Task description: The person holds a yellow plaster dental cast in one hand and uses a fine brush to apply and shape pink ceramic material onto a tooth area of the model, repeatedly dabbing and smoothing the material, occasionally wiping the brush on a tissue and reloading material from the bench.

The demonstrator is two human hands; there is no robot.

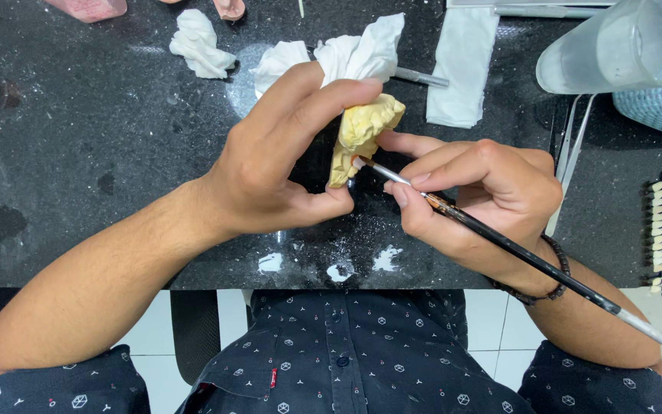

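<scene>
Gripping, left hand [270, 165]: closed around yellow dental cast [362, 134], lower part hidden.
Right hand [476, 192]: pinching brush [515, 249], tip touching cast.
Tissue [346, 54]: behind cast, partly covered.

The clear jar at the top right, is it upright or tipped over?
Tipped. The jar lies on its side on the counter, its round mouth facing the camera's left. Whether anything is inside, I cannot tell.

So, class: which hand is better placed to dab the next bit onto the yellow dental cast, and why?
Right. The right hand holds the thin brush like a pen, its tip at the yellow dental cast. The left hand grips the cast above the dark counter.
</scene>
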